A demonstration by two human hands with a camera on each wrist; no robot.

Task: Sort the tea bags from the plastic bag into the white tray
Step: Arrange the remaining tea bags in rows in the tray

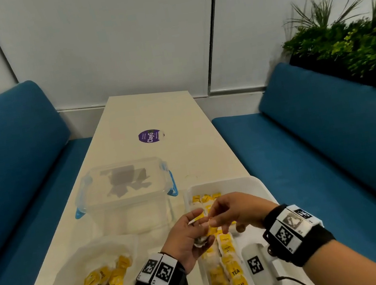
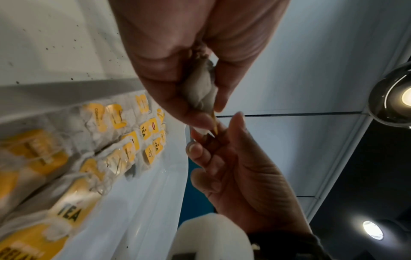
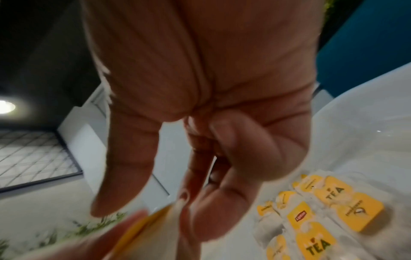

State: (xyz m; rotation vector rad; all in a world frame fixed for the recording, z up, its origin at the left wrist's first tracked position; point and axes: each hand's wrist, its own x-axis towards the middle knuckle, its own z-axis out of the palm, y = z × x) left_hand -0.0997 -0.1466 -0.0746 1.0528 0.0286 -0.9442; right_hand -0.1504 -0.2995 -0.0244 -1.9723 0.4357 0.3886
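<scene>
My left hand point(image 1: 202, 228) grips a crumpled tea bag point(image 1: 201, 240) just above the white tray point(image 1: 250, 181). My right hand point(image 1: 212, 218) meets it from the right and pinches the bag's yellow tag point(image 1: 210, 222). In the left wrist view the tea bag point(image 2: 201, 91) sits in my left hand point(image 2: 209, 116), and the tag's edge point(image 2: 214, 121) runs into my right hand point(image 2: 213, 139). The right wrist view is blurred, with my right hand point(image 3: 155, 211) closing on the tag point(image 3: 144, 225). Several yellow-tagged tea bags point(image 1: 230, 259) lie in rows in the tray. The plastic bag point(image 1: 63, 280) at the lower left holds more tea bags point(image 1: 103, 283).
A clear lidded container point(image 1: 126, 194) with blue clips stands behind the bag and tray. A purple round sticker point(image 1: 150, 136) lies farther up the narrow table point(image 1: 148, 114). Blue benches point(image 1: 9, 170) run along both sides, and a plant point(image 1: 348, 43) stands at the back right.
</scene>
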